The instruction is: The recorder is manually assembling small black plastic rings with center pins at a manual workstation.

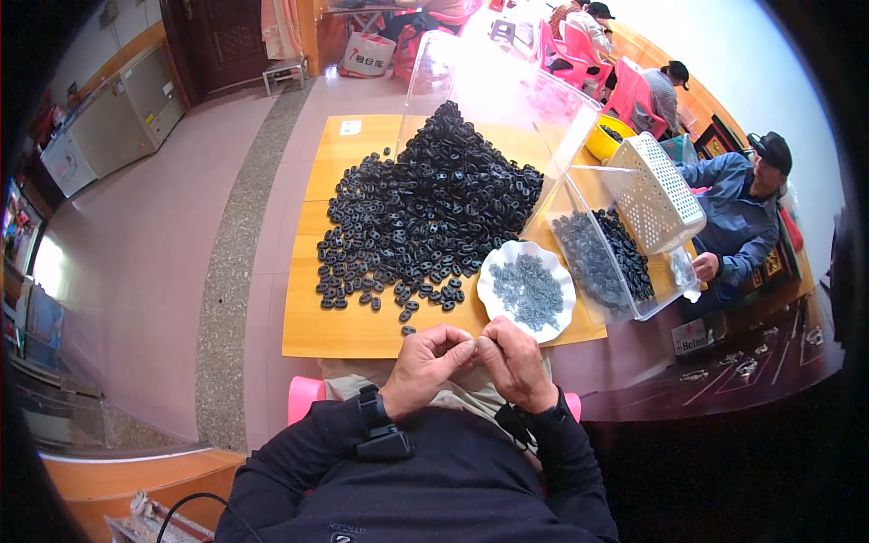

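Note:
My left hand (424, 369) and my right hand (518, 364) meet just past the table's near edge, thumbs and forefingers pinched tip to tip. Whatever sits between the fingertips is too small to make out. Right beyond them, a white scalloped dish (490, 299) contains many tiny grey, translucent-looking pieces (528, 288). A large heap of black oval pieces with two holes (434, 204) spreads over the wooden tabletop (312, 317). One loose black piece (408, 331) lies close to my left hand.
At right stands a clear plastic bin (647, 312) with grey and black pieces, a white perforated basket (665, 185) resting on it. Behind the heap a large clear box (566, 118) lies tipped. A yellow bowl (600, 143) is farther back. Another person (742, 213) sits at the right.

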The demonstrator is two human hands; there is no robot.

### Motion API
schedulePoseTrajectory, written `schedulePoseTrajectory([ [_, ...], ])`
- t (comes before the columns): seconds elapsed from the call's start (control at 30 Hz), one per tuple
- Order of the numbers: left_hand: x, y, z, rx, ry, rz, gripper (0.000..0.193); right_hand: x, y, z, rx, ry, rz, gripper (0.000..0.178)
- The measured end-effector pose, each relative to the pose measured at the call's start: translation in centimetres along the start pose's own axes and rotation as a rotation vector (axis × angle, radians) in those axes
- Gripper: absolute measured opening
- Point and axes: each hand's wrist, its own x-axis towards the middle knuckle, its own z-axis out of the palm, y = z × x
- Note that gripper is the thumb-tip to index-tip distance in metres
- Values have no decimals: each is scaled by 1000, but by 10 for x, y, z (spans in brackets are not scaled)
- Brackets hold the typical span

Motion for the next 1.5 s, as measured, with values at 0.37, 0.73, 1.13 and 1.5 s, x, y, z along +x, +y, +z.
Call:
schedulePoseTrajectory([
  [0.37,2,-8,-3,20,-76,-13,17,-3,3,5,-147,28,-64,13],
  [0.73,0,-3,0,53,-53,-21,18,-1,-1,3,108,-11,180,18],
  [1.13,2,-8,-4,61,1,-49,22,-1,8,9,-120,11,-78,7],
  [1.5,3,-16,-10,-62,11,-142,21,-1,5,10,-259,-1,-173,10],
])
